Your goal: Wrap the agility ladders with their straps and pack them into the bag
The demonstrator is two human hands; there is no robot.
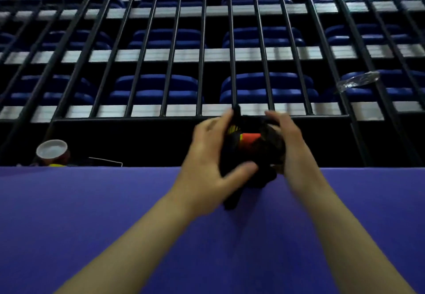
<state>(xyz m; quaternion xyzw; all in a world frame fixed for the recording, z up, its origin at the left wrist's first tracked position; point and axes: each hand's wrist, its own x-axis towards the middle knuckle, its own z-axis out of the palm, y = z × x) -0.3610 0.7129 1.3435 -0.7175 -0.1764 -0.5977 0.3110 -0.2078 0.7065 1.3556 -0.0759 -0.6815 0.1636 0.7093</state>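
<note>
Bundle of black webbing with orange and yellow plastic rungs (pixel 249 139), lifted over the far edge of the purple cloth-covered tabletop (pixel 115 224) and squeezed between both hands. Left hand (pixel 207 160) curled round the near-left side of the bundle, thumb pressed across the dark front, fingertips pinching a short black strap end (pixel 236 110) standing up at the top. Right hand (pixel 288 141) wrapped over the right side, fingers hooked on the top edge.

Long axis hard to read in the blur, with the orange rung apparently lying left to right, from one palm towards the other. Loose black strap tail (pixel 231 199) hanging below the left hand, over the tabletop; touching it or not, cannot tell.

Probably the wrapping step, not yet the packing. Left hand nearer to both free ends, so likely the one to pull the strap round, with the right steadying.

Impossible to tell strap fabric from bag fabric here; no separate open bag in view. Far left, beyond the tabletop, round red bowl with white inside (pixel 52 149), contents not to be made out. Behind, black metal railing (pixel 200 52) and rows of blue folding seats (pixel 156 86).
</note>
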